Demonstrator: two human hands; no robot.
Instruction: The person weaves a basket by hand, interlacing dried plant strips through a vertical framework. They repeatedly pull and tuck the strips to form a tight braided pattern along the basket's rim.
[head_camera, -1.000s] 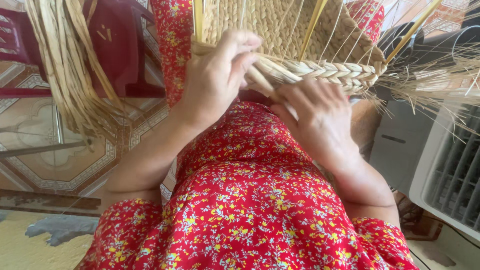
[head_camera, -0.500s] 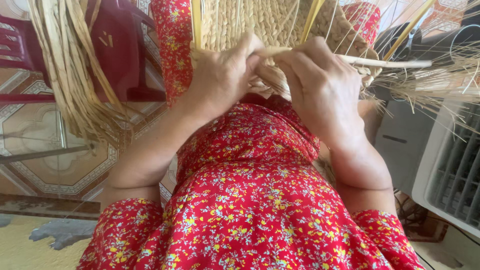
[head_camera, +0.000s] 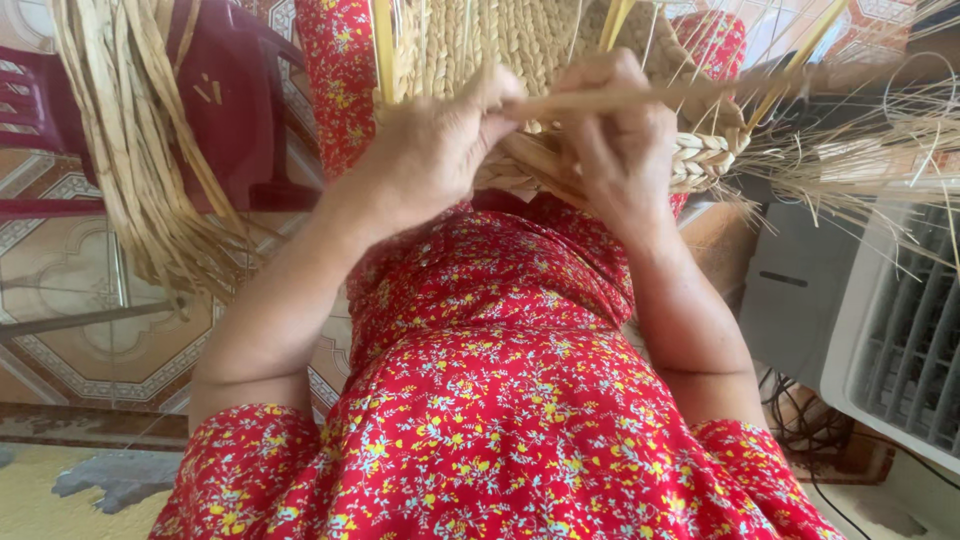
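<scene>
A half-woven straw basket (head_camera: 520, 40) rests on my lap against a red flowered dress, its braided rim (head_camera: 705, 160) facing me and loose stalks sticking up from it. My left hand (head_camera: 435, 150) pinches a pale straw strand (head_camera: 700, 95) near the rim. That strand stretches out taut to the right. My right hand (head_camera: 620, 140) is closed around the same strand and presses on the braided rim.
A bundle of dry straw (head_camera: 140, 140) hangs at the left over a dark red plastic chair (head_camera: 230, 100). Loose straw ends (head_camera: 860, 160) fan out at the right above a white slatted appliance (head_camera: 880, 320). Patterned floor tiles (head_camera: 90, 330) lie below.
My right hand rose from the rim to meet my left hand, took hold of a strand and pulled it out straight to the right. The left hand stayed on the rim.
</scene>
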